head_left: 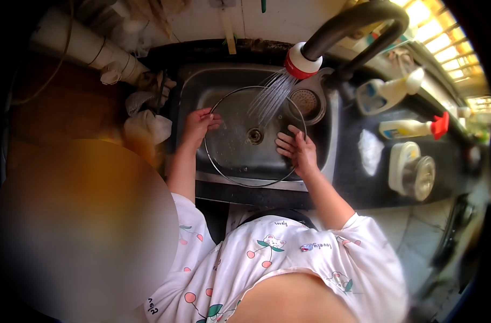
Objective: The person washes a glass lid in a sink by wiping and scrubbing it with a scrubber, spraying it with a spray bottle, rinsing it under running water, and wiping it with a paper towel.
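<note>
Over the sink [188,97] I hold a round see-through glass lid [229,153] with a thin metal rim and a round fitting at its centre. My left hand [198,128] is closed on the lid's left edge. On the right edge, my right hand [299,149] grips it, with its fingers showing through the glass. Water [269,99] sprays in several streams from the red and white tap head [302,62] and falls over the lid's upper middle.
A dark curved tap [358,16] arches over the sink from the right. A drain strainer [304,103] lies in the sink's far right corner. Spray bottles [409,129], a crumpled white bag [370,152] and clear containers [412,171] stand on the right counter. A large blurred round shape fills the lower left.
</note>
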Tool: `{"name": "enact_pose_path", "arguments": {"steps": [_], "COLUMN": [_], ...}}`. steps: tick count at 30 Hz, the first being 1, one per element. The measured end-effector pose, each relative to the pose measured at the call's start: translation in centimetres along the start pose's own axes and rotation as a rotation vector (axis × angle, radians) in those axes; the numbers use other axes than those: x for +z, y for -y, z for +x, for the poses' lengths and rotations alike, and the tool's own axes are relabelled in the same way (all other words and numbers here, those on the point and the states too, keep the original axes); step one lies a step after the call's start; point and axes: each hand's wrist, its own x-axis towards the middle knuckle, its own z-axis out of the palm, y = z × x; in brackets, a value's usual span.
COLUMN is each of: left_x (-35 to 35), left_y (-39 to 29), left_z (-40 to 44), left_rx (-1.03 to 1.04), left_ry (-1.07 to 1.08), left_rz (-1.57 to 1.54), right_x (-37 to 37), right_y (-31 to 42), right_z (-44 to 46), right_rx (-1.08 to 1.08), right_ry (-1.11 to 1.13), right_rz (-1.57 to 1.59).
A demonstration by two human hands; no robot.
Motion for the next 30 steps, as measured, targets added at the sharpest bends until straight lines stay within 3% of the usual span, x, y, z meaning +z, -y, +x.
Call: {"name": "enact_pose_path", "arguments": {"steps": [2, 8, 11, 12, 15, 19, 22, 30], "left_x": [0.9, 1.2, 4.0, 5.4, 8.1, 12.4, 15.1, 10.6], "left_y": [-0.3, 0.3, 3.2, 2.2, 3.8, 5.3, 4.4, 2.6], "left_z": [0.1, -0.2, -1.8, -3.0, -4.0, -4.5, -4.5, -0.1], "left_rx": [-0.033, -0.078, 0.464, 0.282, 0.291, 0.34, 0.376, 0.55], "left_ry": [-0.141, -0.183, -0.611, -0.533, -0.57, -0.366, -0.235, -0.088], "left_rz": [0.07, 0.387, 1.199, 1.18, 1.546, 1.354, 1.379, 1.559], "right_x": [0.1, 0.8, 1.6, 1.9, 2.5, 3.1, 2.6, 2.3], "right_y": [-0.3, -0.5, -0.8, -0.9, -1.3, -2.5, -4.5, -3.5], "right_z": [0.0, 0.5, 1.4, 1.8, 2.6, 3.8, 4.9, 3.4], "right_rx": [0.009, -0.05, -0.076, -0.089, -0.106, -0.111, -0.119, -0.001], "right_ry": [0.007, -0.003, -0.044, -0.047, -0.071, -0.1, -0.129, -0.081], "right_rz": [-0.002, -0.007, 0.032, 0.038, 0.059, 0.091, 0.032, 0.178]}}
